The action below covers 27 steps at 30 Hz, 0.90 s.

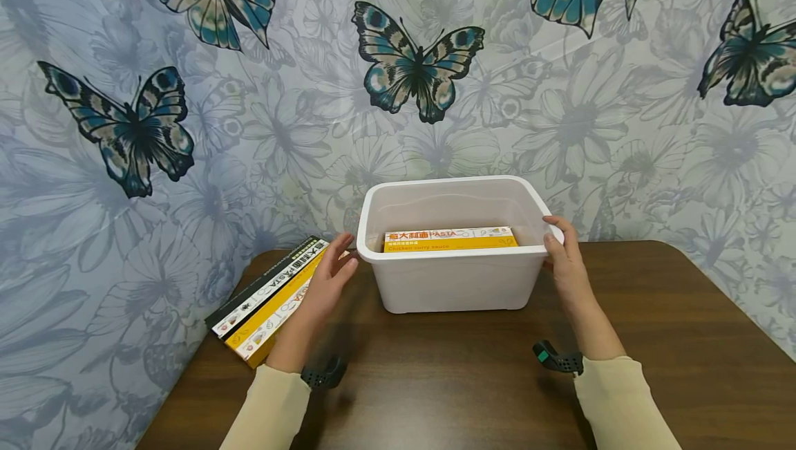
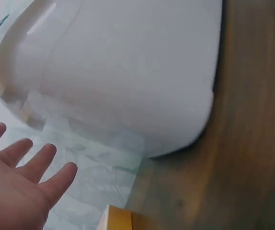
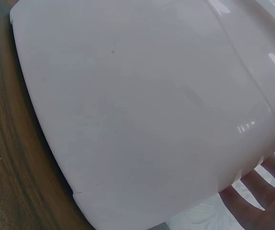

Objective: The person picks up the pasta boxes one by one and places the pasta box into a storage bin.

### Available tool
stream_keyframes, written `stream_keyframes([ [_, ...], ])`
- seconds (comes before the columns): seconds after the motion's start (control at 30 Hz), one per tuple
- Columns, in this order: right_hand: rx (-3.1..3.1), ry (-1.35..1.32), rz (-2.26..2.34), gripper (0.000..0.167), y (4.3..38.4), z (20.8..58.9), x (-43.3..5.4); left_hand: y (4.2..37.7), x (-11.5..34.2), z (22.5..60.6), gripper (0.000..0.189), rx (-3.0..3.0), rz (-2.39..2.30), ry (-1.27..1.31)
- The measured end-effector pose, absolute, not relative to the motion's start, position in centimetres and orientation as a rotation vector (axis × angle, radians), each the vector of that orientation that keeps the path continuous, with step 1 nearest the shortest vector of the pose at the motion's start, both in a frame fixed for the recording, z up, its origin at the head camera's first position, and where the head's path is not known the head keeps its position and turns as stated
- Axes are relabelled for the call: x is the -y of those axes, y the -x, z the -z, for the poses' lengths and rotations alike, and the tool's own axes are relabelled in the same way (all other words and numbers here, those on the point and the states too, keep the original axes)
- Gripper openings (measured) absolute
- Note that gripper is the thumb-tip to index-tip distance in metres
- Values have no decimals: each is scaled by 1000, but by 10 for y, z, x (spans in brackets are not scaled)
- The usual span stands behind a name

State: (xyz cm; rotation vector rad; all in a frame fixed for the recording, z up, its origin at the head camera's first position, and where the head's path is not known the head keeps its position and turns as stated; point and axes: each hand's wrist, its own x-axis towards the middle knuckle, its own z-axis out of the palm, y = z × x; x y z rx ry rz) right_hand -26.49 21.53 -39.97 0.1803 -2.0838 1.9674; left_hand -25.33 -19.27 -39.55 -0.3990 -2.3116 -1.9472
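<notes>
A white plastic bin (image 1: 460, 284) stands on the table, and a yellow and white pasta box (image 1: 450, 240) lies inside it. My right hand (image 1: 564, 260) holds the bin's right rim, thumb at the front corner. In the right wrist view, the fingers (image 3: 255, 189) of that hand lie along the bin's outer wall (image 3: 142, 105). My left hand (image 1: 325, 287) is just off the bin's left end with its fingers spread, empty. In the left wrist view a gap shows between these fingers (image 2: 41, 163) and the bin (image 2: 128, 72).
Left of the bin, black and yellow pasta boxes (image 1: 270, 301) lie slanted near the table's left edge, partly behind my left hand. The brown wooden table (image 1: 448, 381) meets a wall covering (image 1: 298, 160) printed with butterflies and flowers behind the bin.
</notes>
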Motion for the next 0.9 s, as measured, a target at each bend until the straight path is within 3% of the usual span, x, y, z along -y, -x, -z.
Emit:
stream_keyframes([
  [0.9,2028,-199,-2001,44,263,400,-214,182,263,427,52,2407,1578,-91],
])
